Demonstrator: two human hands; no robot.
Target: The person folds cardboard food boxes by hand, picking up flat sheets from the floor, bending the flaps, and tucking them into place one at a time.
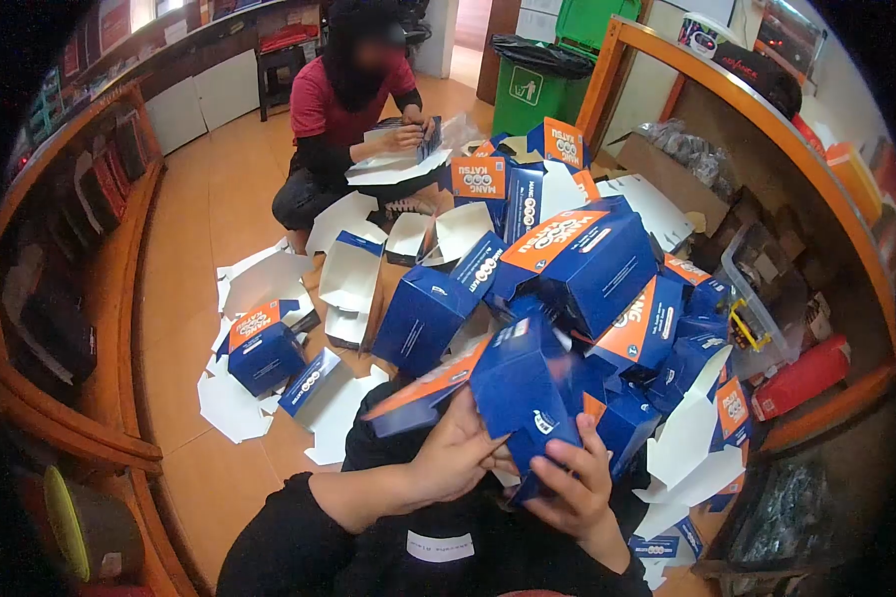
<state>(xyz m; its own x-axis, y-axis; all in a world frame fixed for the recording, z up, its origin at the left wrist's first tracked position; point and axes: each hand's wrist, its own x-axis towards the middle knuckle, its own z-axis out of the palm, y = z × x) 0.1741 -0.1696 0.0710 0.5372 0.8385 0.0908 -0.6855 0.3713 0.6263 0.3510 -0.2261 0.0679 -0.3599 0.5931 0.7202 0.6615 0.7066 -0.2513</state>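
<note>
Between my two hands, over my lap, is a blue and orange cardboard food box (523,373), partly folded, with an orange flap reaching out to the left. My left hand (458,453) grips its lower left side, the fingers curled round the edge. On the lower right, my right hand (575,478) holds the box with bent fingers. Some fingertips are hidden behind the cardboard. Just beyond it lies a heap of similar boxes, with a large folded box (592,264) on top. Another blue box (423,316) rests left of the heap.
Flat white-sided boxes (234,403) lie on the orange tiled floor (189,249) at left. Across from me a person (358,109) sits handling cardboard. A green bin (528,95) stands behind. Wooden shelving (119,398) borders the left; a clear plastic container (762,294) is at right.
</note>
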